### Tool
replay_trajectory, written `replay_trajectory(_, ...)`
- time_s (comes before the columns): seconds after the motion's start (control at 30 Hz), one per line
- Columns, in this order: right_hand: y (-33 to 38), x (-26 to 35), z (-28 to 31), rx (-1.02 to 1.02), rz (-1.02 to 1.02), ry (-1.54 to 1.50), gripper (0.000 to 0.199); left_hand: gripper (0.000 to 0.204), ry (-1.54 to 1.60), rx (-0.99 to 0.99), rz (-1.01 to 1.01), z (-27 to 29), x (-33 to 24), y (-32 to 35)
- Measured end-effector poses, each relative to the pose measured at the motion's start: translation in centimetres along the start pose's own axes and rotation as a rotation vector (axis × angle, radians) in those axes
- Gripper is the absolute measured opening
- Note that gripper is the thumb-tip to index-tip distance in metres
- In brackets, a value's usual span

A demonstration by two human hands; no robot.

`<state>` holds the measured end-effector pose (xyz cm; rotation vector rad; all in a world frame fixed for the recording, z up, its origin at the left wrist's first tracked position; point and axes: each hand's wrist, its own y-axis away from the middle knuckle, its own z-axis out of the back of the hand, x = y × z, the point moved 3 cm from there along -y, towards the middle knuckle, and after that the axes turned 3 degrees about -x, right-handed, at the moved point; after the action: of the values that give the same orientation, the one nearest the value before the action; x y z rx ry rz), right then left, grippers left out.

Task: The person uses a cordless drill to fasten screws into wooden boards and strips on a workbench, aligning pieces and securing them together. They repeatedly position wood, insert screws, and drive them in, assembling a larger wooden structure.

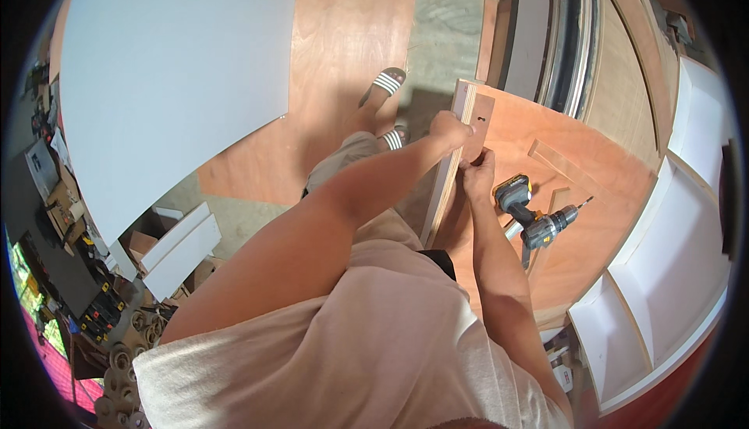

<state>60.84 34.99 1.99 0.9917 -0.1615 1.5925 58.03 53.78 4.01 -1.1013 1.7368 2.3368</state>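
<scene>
- A small flat plywood piece (pixel 476 128) with a keyhole-shaped slot in it stands upright against the near corner of the big plywood panel (pixel 601 187), right at the panel's pale layered edge (pixel 446 187).
- My left hand (pixel 450 129) is wrapped over the top of that edge, fingers closed on the small piece from the left side.
- My right hand (pixel 477 173) sits just under it, fingers curled and pinched at the lower end of the small piece; what the fingertips press on I cannot tell, since they are hidden.
- A cordless drill (pixel 533 214), yellow and black with a bit in the chuck, lies on its side on the panel just to the right of my right wrist, not touched.
- Thin wooden strips (pixel 566 165) lie flat on the panel past the drill.
- My sandalled foot (pixel 385 85) stands on the floor beyond the panel's edge.
- A large white board (pixel 172 70) fills the upper left.
- White shelving (pixel 671 273) runs along the right side.
- Tools and small parts clutter the bench (pixel 86 304) at the lower left.
</scene>
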Motion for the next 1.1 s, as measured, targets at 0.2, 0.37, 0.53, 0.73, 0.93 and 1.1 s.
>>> replay_trajectory(0.2,0.2,1.0,0.3,-0.002,-0.005,0.063,0.05,0.039,0.046,0.023,0.009,-0.1,0.1,0.0)
replay_trajectory(0.37,0.2,0.9,0.3,0.002,-0.008,0.036,0.052,0.036,0.095,0.033,0.04,0.1,-0.3,0.2)
replay_trajectory(0.53,0.2,0.3,0.2,-0.012,0.002,0.039,0.052,0.035,0.081,0.038,0.017,-0.4,0.2,-0.3)
replay_trajectory(0.73,0.3,0.9,0.2,-0.029,0.07,0.096,0.044,0.038,0.135,0.003,-0.011,-1.2,1.8,-1.5)
replay_trajectory(0.93,0.5,2.4,0.6,-0.028,0.024,0.08,0.049,0.035,-0.099,-0.187,-0.053,-1.6,0.0,0.6)
replay_trajectory(1.1,0.1,1.3,0.4,-0.025,0.006,0.045,0.047,0.028,-0.152,-0.58,-0.054,-3.7,-0.4,1.5)
